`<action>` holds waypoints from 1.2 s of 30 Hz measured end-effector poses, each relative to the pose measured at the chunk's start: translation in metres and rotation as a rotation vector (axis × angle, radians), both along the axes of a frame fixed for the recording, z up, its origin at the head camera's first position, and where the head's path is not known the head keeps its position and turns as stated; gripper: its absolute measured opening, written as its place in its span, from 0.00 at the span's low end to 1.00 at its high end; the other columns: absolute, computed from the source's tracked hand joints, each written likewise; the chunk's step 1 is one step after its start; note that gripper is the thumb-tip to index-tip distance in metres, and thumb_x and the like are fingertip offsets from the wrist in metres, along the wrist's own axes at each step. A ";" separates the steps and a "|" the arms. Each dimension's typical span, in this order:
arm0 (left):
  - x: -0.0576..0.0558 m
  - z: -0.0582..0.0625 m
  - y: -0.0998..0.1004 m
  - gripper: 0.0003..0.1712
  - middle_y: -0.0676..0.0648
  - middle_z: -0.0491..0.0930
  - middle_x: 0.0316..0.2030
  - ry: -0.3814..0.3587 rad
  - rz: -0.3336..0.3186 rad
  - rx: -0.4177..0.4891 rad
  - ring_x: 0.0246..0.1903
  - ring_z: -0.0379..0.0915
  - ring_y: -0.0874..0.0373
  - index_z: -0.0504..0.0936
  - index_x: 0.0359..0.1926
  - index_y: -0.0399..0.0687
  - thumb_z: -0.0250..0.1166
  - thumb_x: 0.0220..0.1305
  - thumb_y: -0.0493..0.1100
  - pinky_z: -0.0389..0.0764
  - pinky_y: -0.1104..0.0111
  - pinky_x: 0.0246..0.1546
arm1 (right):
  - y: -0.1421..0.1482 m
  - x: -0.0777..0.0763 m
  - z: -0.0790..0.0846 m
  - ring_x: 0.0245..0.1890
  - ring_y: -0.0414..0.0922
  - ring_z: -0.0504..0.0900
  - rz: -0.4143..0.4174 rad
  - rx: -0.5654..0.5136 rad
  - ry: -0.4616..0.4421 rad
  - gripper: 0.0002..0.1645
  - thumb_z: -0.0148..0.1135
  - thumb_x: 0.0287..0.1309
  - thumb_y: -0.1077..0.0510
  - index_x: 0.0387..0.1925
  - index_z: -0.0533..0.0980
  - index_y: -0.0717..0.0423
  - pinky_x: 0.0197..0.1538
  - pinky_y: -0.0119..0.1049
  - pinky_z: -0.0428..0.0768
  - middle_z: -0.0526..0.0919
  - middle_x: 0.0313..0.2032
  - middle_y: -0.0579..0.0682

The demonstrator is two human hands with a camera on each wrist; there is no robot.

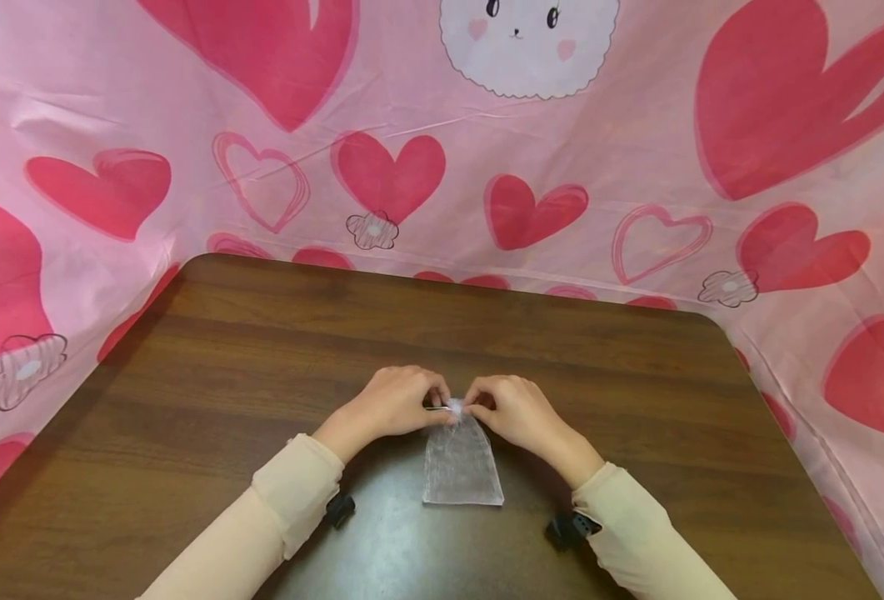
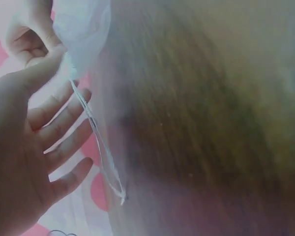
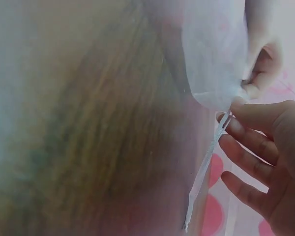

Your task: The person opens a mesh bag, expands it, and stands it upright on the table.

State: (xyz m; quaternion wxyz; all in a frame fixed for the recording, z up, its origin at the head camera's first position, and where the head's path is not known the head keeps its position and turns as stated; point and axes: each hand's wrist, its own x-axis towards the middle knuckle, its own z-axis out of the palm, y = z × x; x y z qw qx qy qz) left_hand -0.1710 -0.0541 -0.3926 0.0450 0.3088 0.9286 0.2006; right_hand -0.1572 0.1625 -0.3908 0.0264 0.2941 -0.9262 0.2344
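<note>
A sheer white drawstring pouch [image 1: 462,468] lies over the table with its flat bottom toward the person and its neck bunched up. On the left of that neck, my left hand [image 1: 399,402] pinches the gathered cloth between thumb and forefinger. My right hand [image 1: 520,410] pinches it from the other side, its fingertips close to the left ones. In the left wrist view a loop of thin white drawstring [image 2: 102,147] hangs past the spread fingers. Another white drawstring loop [image 3: 200,182] trails beside the right hand's fingers in the right wrist view. The pouch looks flat.
The brown wooden table [image 1: 262,358] has rounded far corners. Behind it and along both sides hangs a pink cloth [image 1: 442,108] printed with hearts. Black wrist devices [image 1: 340,510] sit under both cream sleeves [image 1: 262,517].
</note>
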 end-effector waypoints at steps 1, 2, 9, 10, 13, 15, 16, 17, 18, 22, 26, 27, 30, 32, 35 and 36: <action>0.001 0.001 -0.001 0.13 0.65 0.80 0.29 -0.007 -0.001 0.018 0.32 0.75 0.68 0.84 0.36 0.63 0.69 0.59 0.62 0.75 0.64 0.36 | 0.001 0.002 0.001 0.27 0.33 0.79 0.002 -0.017 -0.003 0.04 0.73 0.55 0.57 0.31 0.84 0.45 0.32 0.32 0.76 0.83 0.27 0.37; 0.002 0.001 -0.001 0.13 0.66 0.80 0.29 -0.010 -0.002 0.031 0.32 0.75 0.68 0.84 0.37 0.63 0.68 0.60 0.63 0.75 0.64 0.36 | 0.001 0.004 0.001 0.27 0.33 0.79 0.003 -0.034 -0.007 0.04 0.73 0.55 0.58 0.31 0.84 0.45 0.32 0.32 0.77 0.83 0.27 0.38; 0.013 0.005 -0.002 0.07 0.65 0.80 0.29 0.000 0.022 0.122 0.31 0.75 0.69 0.85 0.37 0.64 0.66 0.65 0.57 0.74 0.64 0.36 | 0.005 0.019 0.004 0.31 0.35 0.83 -0.003 -0.172 0.015 0.05 0.73 0.55 0.60 0.32 0.84 0.47 0.36 0.36 0.82 0.85 0.31 0.40; 0.014 0.006 -0.002 0.07 0.65 0.80 0.29 0.002 0.026 0.136 0.31 0.75 0.69 0.85 0.37 0.64 0.66 0.65 0.57 0.74 0.64 0.36 | 0.005 0.021 0.005 0.31 0.35 0.83 -0.004 -0.197 0.018 0.05 0.73 0.54 0.60 0.32 0.84 0.48 0.36 0.37 0.83 0.85 0.31 0.40; 0.020 0.008 -0.002 0.05 0.66 0.80 0.29 0.027 0.032 0.173 0.31 0.75 0.70 0.85 0.36 0.64 0.67 0.64 0.55 0.74 0.65 0.36 | 0.006 0.029 0.006 0.31 0.36 0.83 -0.015 -0.277 0.022 0.06 0.74 0.54 0.62 0.33 0.84 0.49 0.36 0.40 0.83 0.85 0.31 0.40; 0.024 0.009 -0.003 0.04 0.66 0.80 0.29 0.051 0.032 0.194 0.31 0.74 0.71 0.85 0.36 0.65 0.68 0.64 0.55 0.74 0.66 0.36 | 0.006 0.034 0.007 0.32 0.36 0.83 -0.032 -0.323 0.023 0.07 0.74 0.53 0.62 0.34 0.84 0.50 0.37 0.41 0.83 0.86 0.31 0.40; 0.026 0.010 -0.003 0.04 0.66 0.80 0.29 0.067 0.032 0.203 0.31 0.74 0.71 0.85 0.35 0.65 0.68 0.64 0.54 0.74 0.66 0.35 | 0.007 0.036 0.007 0.32 0.36 0.83 -0.043 -0.341 0.026 0.08 0.74 0.52 0.63 0.35 0.84 0.50 0.38 0.41 0.83 0.86 0.32 0.40; 0.028 0.011 -0.003 0.03 0.66 0.80 0.30 0.084 0.031 0.212 0.31 0.74 0.71 0.85 0.35 0.65 0.69 0.63 0.54 0.74 0.67 0.35 | 0.007 0.038 0.008 0.32 0.36 0.83 -0.058 -0.358 0.025 0.08 0.74 0.52 0.63 0.35 0.84 0.51 0.38 0.42 0.83 0.86 0.32 0.40; 0.029 0.011 -0.004 0.03 0.67 0.80 0.30 0.100 0.031 0.221 0.32 0.74 0.71 0.85 0.35 0.65 0.69 0.63 0.54 0.74 0.67 0.35 | 0.007 0.040 0.008 0.32 0.35 0.82 -0.077 -0.372 0.022 0.09 0.74 0.52 0.63 0.36 0.84 0.51 0.38 0.42 0.83 0.86 0.32 0.40; 0.034 0.012 -0.005 0.03 0.66 0.80 0.30 0.166 0.024 0.266 0.32 0.76 0.69 0.85 0.34 0.64 0.71 0.61 0.53 0.75 0.67 0.34 | 0.008 0.047 0.012 0.29 0.36 0.82 -0.146 -0.425 -0.022 0.08 0.74 0.53 0.63 0.37 0.84 0.52 0.36 0.44 0.82 0.86 0.31 0.40; 0.038 0.014 -0.006 0.04 0.65 0.80 0.30 0.202 0.012 0.312 0.32 0.76 0.68 0.85 0.34 0.63 0.71 0.61 0.53 0.76 0.67 0.34 | 0.007 0.052 0.016 0.31 0.36 0.82 -0.178 -0.456 -0.059 0.06 0.73 0.55 0.62 0.35 0.85 0.50 0.39 0.46 0.82 0.86 0.31 0.38; 0.039 0.014 -0.005 0.04 0.65 0.81 0.31 0.207 0.006 0.325 0.33 0.76 0.69 0.84 0.35 0.63 0.71 0.61 0.53 0.76 0.67 0.34 | 0.007 0.053 0.016 0.31 0.36 0.82 -0.182 -0.463 -0.065 0.05 0.73 0.55 0.61 0.34 0.85 0.49 0.39 0.46 0.82 0.86 0.32 0.38; 0.041 0.015 -0.005 0.05 0.65 0.81 0.31 0.223 -0.008 0.359 0.33 0.75 0.70 0.84 0.35 0.62 0.71 0.61 0.52 0.76 0.68 0.34 | 0.006 0.056 0.016 0.31 0.37 0.82 -0.187 -0.491 -0.084 0.04 0.72 0.56 0.60 0.35 0.85 0.49 0.38 0.43 0.82 0.86 0.32 0.39; 0.043 0.015 -0.004 0.05 0.65 0.81 0.31 0.232 -0.008 0.386 0.33 0.75 0.70 0.84 0.35 0.62 0.72 0.61 0.51 0.76 0.68 0.34 | 0.005 0.057 0.017 0.30 0.38 0.82 -0.195 -0.513 -0.097 0.04 0.72 0.56 0.60 0.35 0.85 0.50 0.36 0.40 0.82 0.86 0.32 0.40; 0.046 0.016 -0.003 0.05 0.64 0.80 0.31 0.240 0.006 0.425 0.32 0.74 0.70 0.83 0.35 0.61 0.72 0.60 0.50 0.75 0.69 0.33 | 0.002 0.057 0.018 0.29 0.39 0.82 -0.214 -0.552 -0.110 0.04 0.72 0.55 0.62 0.34 0.85 0.52 0.36 0.38 0.81 0.86 0.32 0.42; 0.046 0.016 -0.002 0.05 0.64 0.80 0.30 0.238 0.012 0.438 0.32 0.75 0.70 0.83 0.35 0.61 0.72 0.60 0.50 0.75 0.68 0.33 | 0.002 0.058 0.019 0.30 0.39 0.82 -0.221 -0.564 -0.111 0.05 0.73 0.55 0.63 0.34 0.85 0.52 0.37 0.38 0.81 0.86 0.31 0.42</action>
